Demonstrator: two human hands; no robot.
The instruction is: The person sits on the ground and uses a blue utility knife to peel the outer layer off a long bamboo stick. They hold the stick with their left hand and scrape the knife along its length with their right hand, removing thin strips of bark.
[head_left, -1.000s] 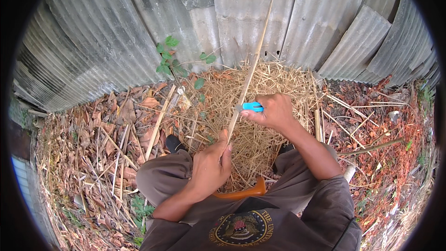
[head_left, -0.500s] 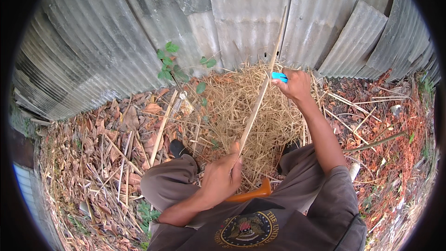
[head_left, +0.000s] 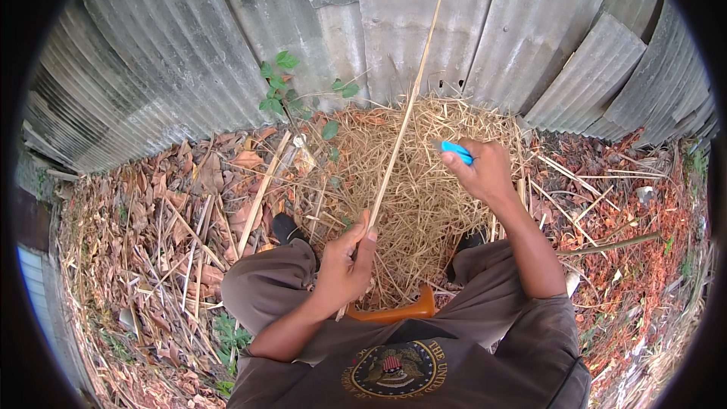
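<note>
A long pale strip held aslant over straw, a blue tool beside it

Seen from above, a long, narrow, pale tan strip of wood-like material (head_left: 409,110) runs from the near centre, in the person's left hand (head_left: 344,265), away to the far side, leaning somewhat right. Its far end points at the grey corrugated metal fence (head_left: 174,68) and overlaps it in the view; a short near end shows below the left hand.

The left thumb and fingers pinch the strip close to its near end. To the right of the strip, and apart from it, the right hand (head_left: 485,170) has its fingers curled around a small bright blue plastic-looking tool (head_left: 457,152), the thumb lying along it, its grey tip facing left.

Beneath is outdoor ground: a mound of dry golden straw (head_left: 447,182) in the middle, broad brown dead leaves (head_left: 208,174) on the left, reddish litter and loose sticks on the right. A small green leafy plant (head_left: 276,95) stands by the fence, left of centre. Near the person's lap, between brown-trousered knees, lies a curved orange handle-like object (head_left: 401,310).

The strip looks nearly straight and slim, tapering to a fine point at its far end.
</note>
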